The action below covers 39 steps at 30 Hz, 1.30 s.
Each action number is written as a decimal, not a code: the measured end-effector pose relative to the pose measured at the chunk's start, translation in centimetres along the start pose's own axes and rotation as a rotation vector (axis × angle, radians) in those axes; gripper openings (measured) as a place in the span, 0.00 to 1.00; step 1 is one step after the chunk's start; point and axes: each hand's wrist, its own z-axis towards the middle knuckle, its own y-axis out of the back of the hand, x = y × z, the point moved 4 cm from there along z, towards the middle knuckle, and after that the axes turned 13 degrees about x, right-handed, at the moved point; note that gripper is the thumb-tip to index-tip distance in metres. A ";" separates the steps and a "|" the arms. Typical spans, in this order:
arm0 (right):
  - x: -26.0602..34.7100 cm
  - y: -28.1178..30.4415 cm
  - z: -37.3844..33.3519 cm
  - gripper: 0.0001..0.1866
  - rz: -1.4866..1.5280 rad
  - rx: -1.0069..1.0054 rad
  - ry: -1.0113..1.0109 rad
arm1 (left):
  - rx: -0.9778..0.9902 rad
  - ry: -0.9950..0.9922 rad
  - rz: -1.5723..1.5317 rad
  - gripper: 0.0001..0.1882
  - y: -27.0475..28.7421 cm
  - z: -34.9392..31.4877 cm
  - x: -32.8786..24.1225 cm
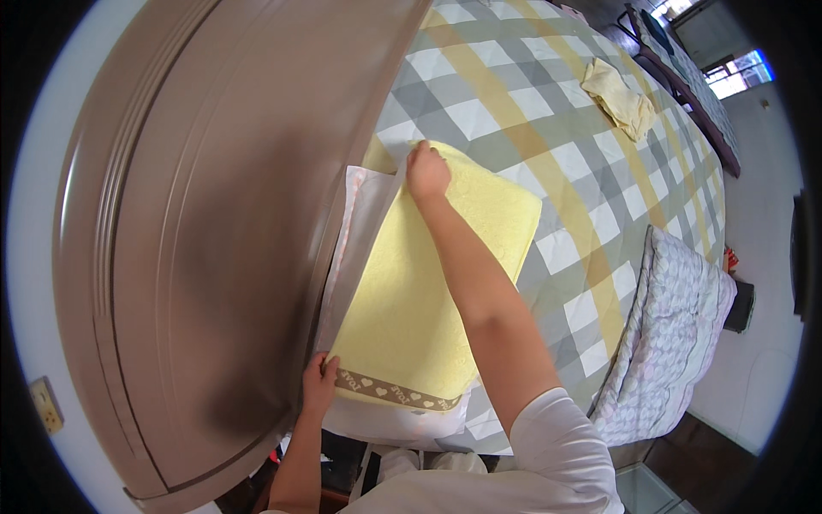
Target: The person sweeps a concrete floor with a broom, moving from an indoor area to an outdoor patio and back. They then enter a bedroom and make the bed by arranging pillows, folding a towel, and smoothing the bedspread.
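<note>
The yellow towel [411, 300] in front of you lies over the white pillow [390, 424], its long axis running from the near left to the far right, beside the brown headboard [240, 206], with its brown heart-patterned band nearest you. Your left hand [319, 379] is pinched on the near-left corner; your right hand [426, 171] is closed on the far-left corner. You appear to be straightening the towel, so the next move likely calls for keeping that long edge taut and parallel to the pillow's side. Beyond, the checked bedsheet [561, 248] carries a crumpled pale-yellow cloth [616, 98].
</note>
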 end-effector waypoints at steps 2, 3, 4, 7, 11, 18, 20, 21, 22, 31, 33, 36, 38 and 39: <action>-0.7 -0.6 -0.9 0.16 0.047 -0.068 0.149 | -0.031 0.038 0.062 0.11 -0.3 1.0 1.1; -0.8 -0.4 -1.3 0.20 0.137 0.010 0.160 | -0.059 0.060 0.064 0.11 -0.5 1.9 2.6; -1.2 0.7 -2.1 0.20 0.160 -0.033 0.235 | -0.085 0.082 0.067 0.11 -0.9 2.3 4.1; -4.6 6.1 -6.9 0.21 0.182 -0.249 0.331 | -0.184 0.088 0.199 0.10 -1.2 2.1 3.4; -12.5 8.2 -19.6 0.30 0.218 -0.472 -0.039 | -0.215 -0.065 0.151 0.13 -2.0 1.6 5.0; -16.0 -1.4 -38.6 0.37 1.032 0.340 -0.410 | 0.359 0.081 -0.172 0.29 -3.0 2.8 0.9; -13.8 0.9 -38.1 0.35 0.966 0.328 -0.322 | 0.472 0.210 -0.240 0.30 -2.5 2.5 -1.3; -13.7 1.2 -37.9 0.32 1.035 0.238 -0.262 | 0.460 0.194 -0.231 0.30 -2.2 2.2 -2.5; -13.5 2.1 -37.5 0.32 1.074 0.217 -0.231 | 0.446 0.179 -0.222 0.30 -2.0 1.9 -3.8; -12.3 11.6 -23.6 0.28 1.104 0.039 0.074 | 0.278 -0.402 -0.170 0.26 -2.4 9.4 -16.7; -13.0 12.2 -17.4 0.30 0.993 -0.037 0.169 | 0.222 -0.470 -0.250 0.26 -2.7 14.7 -19.5; -13.6 12.8 -8.4 0.32 0.999 -0.150 0.277 | 0.172 -0.490 -0.324 0.29 -3.0 23.7 -22.7; -15.7 12.3 -3.3 0.33 0.952 -0.249 0.256 | 0.056 -0.545 -0.396 0.34 -3.9 28.5 -24.6; -18.8 11.1 -0.4 0.32 0.854 -0.203 0.171 | 0.074 -0.551 -0.290 0.35 -4.8 30.7 -24.9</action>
